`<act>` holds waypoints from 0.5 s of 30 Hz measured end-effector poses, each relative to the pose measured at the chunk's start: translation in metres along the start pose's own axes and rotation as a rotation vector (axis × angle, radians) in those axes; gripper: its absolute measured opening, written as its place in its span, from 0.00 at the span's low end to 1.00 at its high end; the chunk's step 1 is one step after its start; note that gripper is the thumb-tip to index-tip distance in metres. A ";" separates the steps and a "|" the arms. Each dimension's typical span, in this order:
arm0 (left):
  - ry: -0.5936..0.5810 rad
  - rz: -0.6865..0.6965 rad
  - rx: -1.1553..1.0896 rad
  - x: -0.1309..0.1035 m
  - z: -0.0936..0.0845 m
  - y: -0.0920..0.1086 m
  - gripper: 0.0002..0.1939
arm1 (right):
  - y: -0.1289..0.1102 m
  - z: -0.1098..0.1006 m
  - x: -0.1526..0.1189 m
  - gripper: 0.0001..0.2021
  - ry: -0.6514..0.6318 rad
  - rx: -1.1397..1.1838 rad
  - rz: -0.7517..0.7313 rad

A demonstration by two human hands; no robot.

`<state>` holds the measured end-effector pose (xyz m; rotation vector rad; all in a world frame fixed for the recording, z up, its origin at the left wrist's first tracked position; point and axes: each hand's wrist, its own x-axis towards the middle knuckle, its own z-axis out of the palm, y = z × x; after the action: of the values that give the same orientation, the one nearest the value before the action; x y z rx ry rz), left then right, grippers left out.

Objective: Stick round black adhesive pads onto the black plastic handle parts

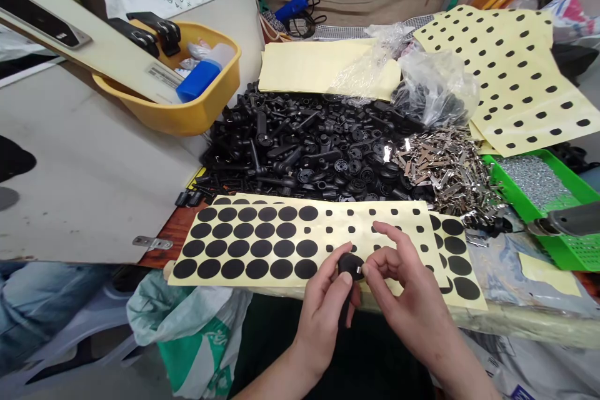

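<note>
In front of my body, my left hand (321,315) is closed around a black plastic part (347,264) with a rounded head; its lower end runs down behind my fingers. A small shiny metal piece (359,269) shows at the head's right side. My right hand (405,284) pinches at that piece with thumb and index finger, other fingers loosely curled. Just beyond both hands lies a cream sheet (384,215) of round black stickers, several peeled away on its right half. A second sticker sheet (474,300) shows under its right edge.
A heap of black plastic parts (300,150) fills the table's middle, with flat metal pieces (450,165) to its right. A green basket (557,244) of small silvery bits stands right, a yellow bin (187,115) left. Spotted backing sheets (515,87) lie back right.
</note>
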<state>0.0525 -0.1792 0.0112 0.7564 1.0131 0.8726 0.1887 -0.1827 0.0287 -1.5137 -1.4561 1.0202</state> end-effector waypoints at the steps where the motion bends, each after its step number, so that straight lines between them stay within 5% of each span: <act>1: -0.005 -0.001 -0.015 0.000 -0.001 -0.001 0.24 | -0.001 0.000 0.001 0.21 -0.007 0.006 0.008; 15: 0.012 -0.054 -0.002 0.007 0.000 -0.005 0.24 | -0.009 -0.005 0.013 0.24 -0.066 -0.117 0.125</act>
<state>0.0551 -0.1755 0.0046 0.7198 1.0384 0.8326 0.1901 -0.1691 0.0389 -1.6866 -1.5052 1.0833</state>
